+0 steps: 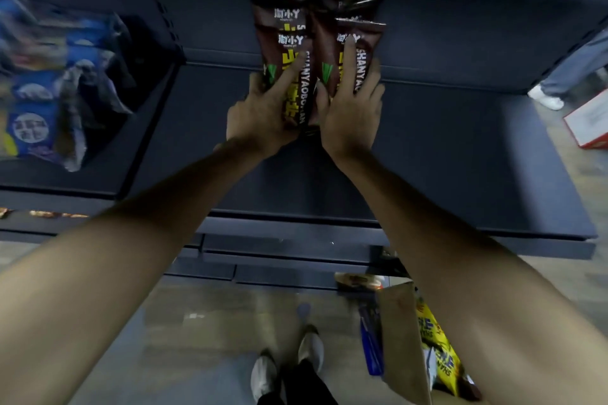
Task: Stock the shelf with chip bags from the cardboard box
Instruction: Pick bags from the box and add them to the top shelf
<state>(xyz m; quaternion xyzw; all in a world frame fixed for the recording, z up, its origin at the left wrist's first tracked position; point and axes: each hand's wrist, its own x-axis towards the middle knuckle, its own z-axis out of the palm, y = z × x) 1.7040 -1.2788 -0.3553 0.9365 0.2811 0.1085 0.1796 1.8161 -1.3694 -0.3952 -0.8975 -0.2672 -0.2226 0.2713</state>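
Two rows of dark brown chip bags with yellow lettering stand upright at the back of the dark shelf (460,148). My left hand (260,108) grips the front bag of the left row (292,52), fingers spread over its face. My right hand (350,105) holds the front bag of the right row (358,39), index finger stretched up its face. The cardboard box (403,339) stands on the floor at lower right, with yellow chip bags (437,352) showing inside it.
Blue and white snack bags (39,82) fill the neighbouring shelf bay on the left. A red and white box (589,122) lies on the floor at right, near another person's leg and white shoe (546,97). My own feet (289,362) stand below the shelf edge.
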